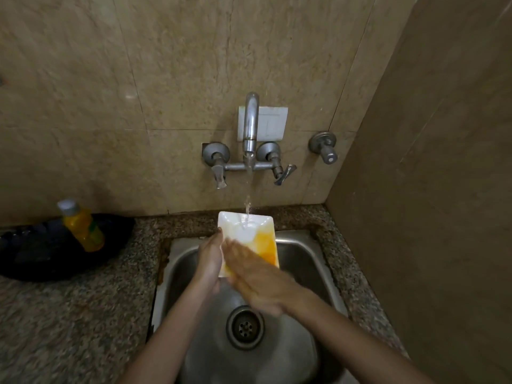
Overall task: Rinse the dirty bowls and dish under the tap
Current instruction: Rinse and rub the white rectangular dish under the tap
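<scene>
In the head view, our left hand [210, 256] grips the left edge of the glossy white rectangular dish [243, 221], tilted over the steel sink [302, 259] under the running chrome tap [250, 120]. Our right hand [257, 275] rubs it, fingers straight. Orange residue [267, 243] remains, so we judge the rinsing partway done. No bowls are visible.

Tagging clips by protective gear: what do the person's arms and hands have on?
Nothing visible. The left forearm and right forearm are bare, no sleeves or cuffs in frame. Neither left hand nor right hand is gloved; no watch, bracelet or ring shows, though the right hand is motion-blurred.
</scene>
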